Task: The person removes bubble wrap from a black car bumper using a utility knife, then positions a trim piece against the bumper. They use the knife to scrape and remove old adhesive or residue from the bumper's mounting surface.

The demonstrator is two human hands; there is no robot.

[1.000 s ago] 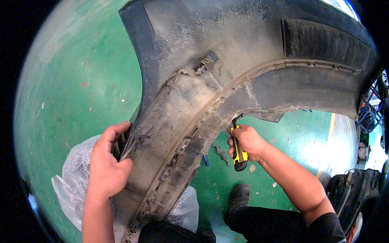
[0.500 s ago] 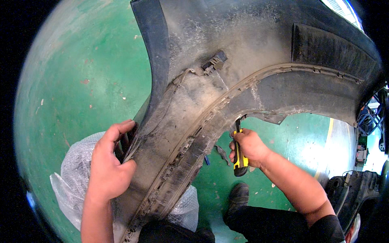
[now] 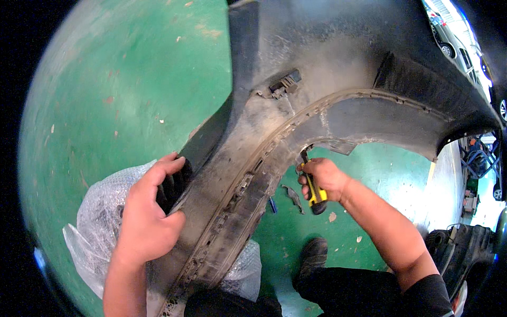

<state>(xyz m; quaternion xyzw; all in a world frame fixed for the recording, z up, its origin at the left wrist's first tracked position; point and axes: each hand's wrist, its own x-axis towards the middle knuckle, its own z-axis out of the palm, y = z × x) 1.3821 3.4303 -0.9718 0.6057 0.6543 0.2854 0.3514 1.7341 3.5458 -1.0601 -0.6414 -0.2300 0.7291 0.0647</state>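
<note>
A big black car bumper (image 3: 338, 61), its dusty inner side facing up, stretches from the lower left to the far right. On its left edge my left hand (image 3: 150, 219) is closed, thumb on the near side and fingers curled over the far side. In my right hand (image 3: 328, 177) is a yellow and black utility knife (image 3: 318, 196). The knife's front end meets the inner rim of the bumper's curved arch, where a strip of edge material (image 3: 338, 146) hangs partly loose. The blade itself is too small to make out. A black plastic bracket (image 3: 285, 83) sits on the bumper's inside.
Clear bubble wrap (image 3: 97, 211) lies under the bumper's lower left end. On the green floor (image 3: 132, 79) are a torn dark scrap (image 3: 292, 198), a small blue object (image 3: 273, 205) and pale flakes. Black car parts (image 3: 454, 253) stand at the right; parked cars (image 3: 453, 42) show far right.
The bumper has turned, its upper left edge swinging to the right. The knife has slid slightly left and up along the arch rim, its handle tilting more. My left hand keeps its hold.
</note>
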